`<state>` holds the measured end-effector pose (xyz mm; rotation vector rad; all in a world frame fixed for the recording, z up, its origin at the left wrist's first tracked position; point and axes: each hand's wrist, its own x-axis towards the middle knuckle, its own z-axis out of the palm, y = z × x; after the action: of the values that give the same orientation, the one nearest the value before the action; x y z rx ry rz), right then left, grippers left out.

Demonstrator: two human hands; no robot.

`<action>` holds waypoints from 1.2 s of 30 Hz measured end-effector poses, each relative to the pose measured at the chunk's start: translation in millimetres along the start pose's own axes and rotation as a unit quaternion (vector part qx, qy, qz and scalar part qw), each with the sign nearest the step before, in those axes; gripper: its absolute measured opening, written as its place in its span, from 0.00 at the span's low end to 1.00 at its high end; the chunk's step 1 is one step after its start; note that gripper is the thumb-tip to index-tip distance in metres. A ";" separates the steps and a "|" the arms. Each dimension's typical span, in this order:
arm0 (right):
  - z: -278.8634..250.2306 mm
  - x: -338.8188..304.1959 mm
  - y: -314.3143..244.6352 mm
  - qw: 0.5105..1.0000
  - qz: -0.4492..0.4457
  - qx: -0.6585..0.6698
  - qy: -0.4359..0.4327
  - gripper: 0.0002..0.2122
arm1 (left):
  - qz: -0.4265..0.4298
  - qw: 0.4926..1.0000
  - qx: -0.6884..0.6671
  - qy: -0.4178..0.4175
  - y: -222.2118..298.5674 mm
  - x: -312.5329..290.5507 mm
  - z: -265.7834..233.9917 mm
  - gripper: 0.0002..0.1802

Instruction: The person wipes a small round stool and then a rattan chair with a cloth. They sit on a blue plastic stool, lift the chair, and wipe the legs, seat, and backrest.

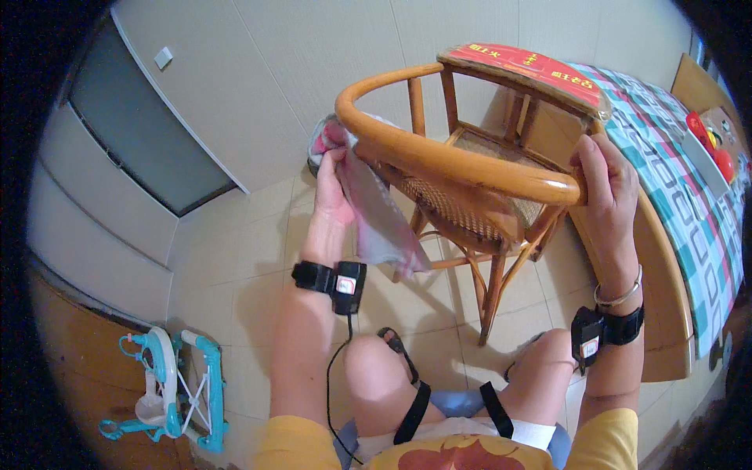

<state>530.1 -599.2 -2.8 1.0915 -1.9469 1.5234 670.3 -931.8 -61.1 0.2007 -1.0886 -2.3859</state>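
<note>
One red tray panel: yellow characters across it.
Wrist-box labels: too small to read.
Left hand: fingers curled into a pink-and-white cloth beside the curved rail, tips hard to make out.
Right hand: gripping the rail's right end.
Rattan chair: ahead of the knees, beside the bed, far legs partly hidden.
Forearms: both stretched forward, well apart.

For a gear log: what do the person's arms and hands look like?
Left hand and right hand are gloveless. Yellow sleeves; black straps on both forearms, each with a black, pale-labelled box; black cable on the left; silvery bangle on the right.
</note>
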 end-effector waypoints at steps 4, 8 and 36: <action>0.0 0.5 3.8 0.999 0.033 0.006 -0.015 0.18 | 0.086 0.995 -0.050 -0.004 -7.2 -15.6 5.7 0.19; 1.0 0.6 4.2 1.000 0.021 0.007 -0.008 0.18 | 0.164 0.985 0.032 0.043 -11.3 -32.0 18.2 0.17; 4.5 -0.1 5.8 1.000 0.007 -0.029 -0.001 0.18 | 0.503 0.499 0.688 -0.154 -131.0 -136.6 93.7 0.38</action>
<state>526.1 -602.9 -7.7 1.0576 -1.9901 1.4642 706.4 -728.5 -105.4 -0.3100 -2.1719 -0.1157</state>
